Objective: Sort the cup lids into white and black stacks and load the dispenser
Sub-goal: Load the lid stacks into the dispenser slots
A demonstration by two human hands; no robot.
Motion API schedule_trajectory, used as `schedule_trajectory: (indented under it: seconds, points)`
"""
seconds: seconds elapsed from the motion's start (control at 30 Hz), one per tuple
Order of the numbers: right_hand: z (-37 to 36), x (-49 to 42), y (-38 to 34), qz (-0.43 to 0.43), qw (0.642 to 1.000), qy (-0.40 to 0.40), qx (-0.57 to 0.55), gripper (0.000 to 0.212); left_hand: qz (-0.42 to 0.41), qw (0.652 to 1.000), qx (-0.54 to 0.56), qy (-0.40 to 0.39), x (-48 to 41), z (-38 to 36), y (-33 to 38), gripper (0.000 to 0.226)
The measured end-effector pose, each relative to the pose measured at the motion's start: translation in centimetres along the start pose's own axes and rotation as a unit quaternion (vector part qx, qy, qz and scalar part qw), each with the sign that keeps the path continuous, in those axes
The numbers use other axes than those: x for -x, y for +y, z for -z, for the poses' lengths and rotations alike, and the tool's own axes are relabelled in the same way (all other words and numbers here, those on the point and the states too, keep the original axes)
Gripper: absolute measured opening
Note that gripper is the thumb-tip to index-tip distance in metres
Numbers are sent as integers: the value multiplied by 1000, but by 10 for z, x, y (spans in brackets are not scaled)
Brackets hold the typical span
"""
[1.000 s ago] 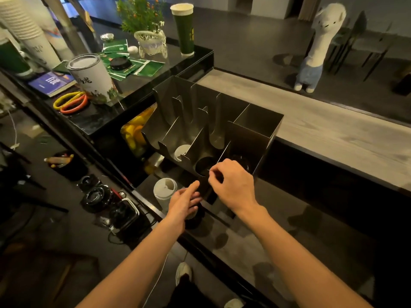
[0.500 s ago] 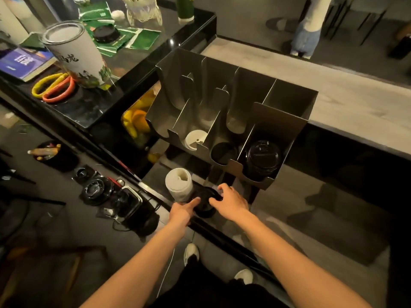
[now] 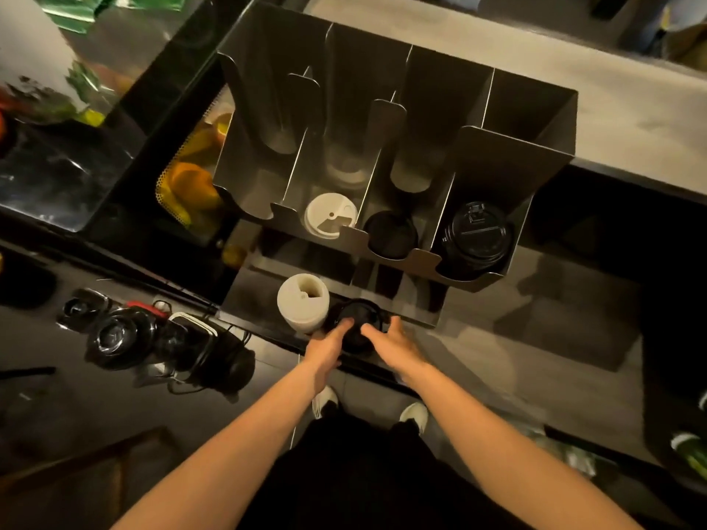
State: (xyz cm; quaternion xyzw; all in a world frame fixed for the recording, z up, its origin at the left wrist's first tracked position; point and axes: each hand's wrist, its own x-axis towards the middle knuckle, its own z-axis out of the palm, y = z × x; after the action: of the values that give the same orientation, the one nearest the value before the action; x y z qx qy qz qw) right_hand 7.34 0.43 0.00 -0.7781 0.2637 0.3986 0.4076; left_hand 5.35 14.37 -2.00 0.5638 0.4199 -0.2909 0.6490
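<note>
The worry from where I stand is the stack of black lids (image 3: 357,321), which sits right at the near edge of the counter (image 3: 535,323), just in front of the dispenser (image 3: 493,166). The left hand (image 3: 329,344) curls round its left side with the thumb over the top, and the right hand (image 3: 396,338) wraps the right side, so the stack is gripped between both. Thin nested plastic like this tends to be slick, and I'd guess an uneven squeeze could fan the stack apart or pop the top lids loose over the edge to the floor. The stack of white lids (image 3: 303,304) stands upright, touching or nearly touching the black one on its left, and a careless lift could knock it over. The dispenser is folded sheet metal, dull grey and smooth, with four sloping channels and scalloped cut-outs along the front lip. The leftmost channel looks empty, the next shows a white lid (image 3: 331,215), the third a black lid (image 3: 390,233), and the last holds wider black lids (image 3: 474,235) with ribbed, glossy tops. Those dividers look thin and hard-edged, so a tilted stack might catch on one and jam. The counter is dark and reflective, which makes black lids hard to pick out.
</note>
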Motion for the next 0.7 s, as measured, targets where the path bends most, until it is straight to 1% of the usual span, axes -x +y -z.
schedule_trajectory:
  seconds: [0.07,0.13,0.23,0.37,0.4,0.5,0.53,0.7]
  points:
    - [-7,0,5,-34,997,-23,-67,101,4,1000,-4,-8,-5,3,0,69]
    - [-14,-1,8,-56,991,-28,-122,105,2,1000,-12,-9,-7,5,2,67]
    - [-23,-2,8,-51,985,-8,-162,99,6,1000,-23,-2,-11,4,5,61]
    - [-30,-2,11,-32,981,10,-193,86,13,999,-34,-4,-10,4,11,48]
    - [-31,-2,11,-30,979,12,-202,88,19,999,-41,-6,-9,5,12,45]
    - [-31,-3,13,-26,975,7,-219,107,34,999,-38,-5,-6,7,13,40]
    - [-31,-3,12,-25,975,7,-219,110,36,999,-35,-6,-5,8,12,40]
    - [-26,-1,13,-5,979,13,-204,111,26,999,-28,-32,2,10,7,47]
